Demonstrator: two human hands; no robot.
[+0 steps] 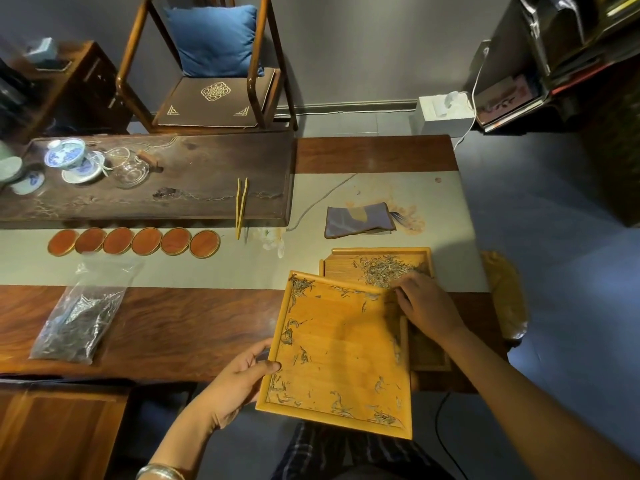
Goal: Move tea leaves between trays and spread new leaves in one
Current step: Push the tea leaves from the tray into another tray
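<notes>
Far left on the table, the plastic bag of leaves [78, 317] lies flat, well apart from both hands, its long axis running away from me and tipped right. That's the new stock, I think; left hand is nearer to it.

My left hand [239, 379] grips the near tray [337, 355] at its left rim, thumb on top, fingers curled under. Tray is tilted, far-right corner overlapping the far tray [379, 258]. Only scattered leaves are left in it, mostly along the rims and corners.

My right hand [424, 303] sits at that overlapping corner, fingers loosely spread and bent, sweeping, not pinching as far as I can tell. The leaf pile [384, 271] lies in the far tray just beyond my fingertips.

Judgement: transfer nearly done. Stragglers sit down-left of my right hand, so the sweep should run toward that far-right corner.
</notes>
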